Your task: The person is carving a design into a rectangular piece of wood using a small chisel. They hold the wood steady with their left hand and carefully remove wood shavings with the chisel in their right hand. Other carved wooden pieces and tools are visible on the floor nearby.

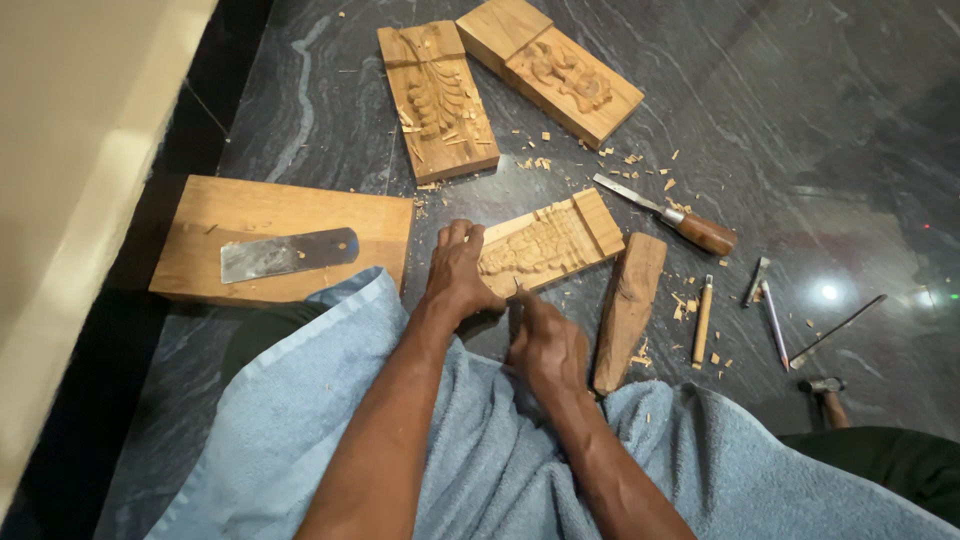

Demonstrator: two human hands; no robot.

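Carved panel [545, 240] on floor [800, 120], centre, just past your knees. Your left hand [457, 272] flat, pinning panel's near end. Your right hand [543, 345] clamped on small blade (mostly hidden). Keep cuts shallow, pushing toward 12 o'clock. Chisel [665, 214] at 2 o'clock.

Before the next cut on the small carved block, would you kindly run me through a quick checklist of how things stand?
1. Left hand steadies the carved block: ok, palm pressed on its near end.
2. Right hand grips a small tool at the block's edge: ok, tip hidden.
3. Left fingers clear of the blade: cannot tell.
4. Block lies flat on the floor: ok.
5. Towel covers the lap: ok.
6. Spare chisel and mallet lie beside the block: ok.
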